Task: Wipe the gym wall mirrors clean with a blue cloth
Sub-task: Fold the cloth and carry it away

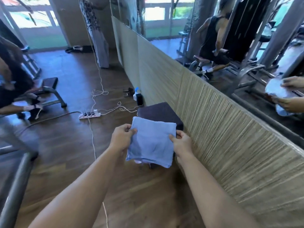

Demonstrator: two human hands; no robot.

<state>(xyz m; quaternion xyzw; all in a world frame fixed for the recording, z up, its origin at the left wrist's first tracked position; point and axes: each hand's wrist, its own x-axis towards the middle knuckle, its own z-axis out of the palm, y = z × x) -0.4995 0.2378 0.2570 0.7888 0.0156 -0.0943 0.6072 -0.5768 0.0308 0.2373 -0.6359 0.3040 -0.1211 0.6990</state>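
Now, I have the cloth up between both hands, folded into a thick blue square. My left hand pinches its left edge, thumb on top and fingers curled underneath. My right hand does the same on the right edge, thumb pressed onto the top face. The cloth hangs in the air over the near edge of a dark block, which sits on the floor right against the straw-coloured panel. A paler layer shows under the cloth's near edge.

The mirror runs along the top of that panel, off to my right and above the cloth, not touching it. At the mirror's right end I can see my hands and the cloth reflected.

Farther along the panel's foot, beyond the block, stands a bottle with a blue top, beside a small black box. A white strip lies on the floor left of the block, with a white cord trailing from it toward me. A bench stands at the left, next to a person in dark clothes at the floor's left edge.
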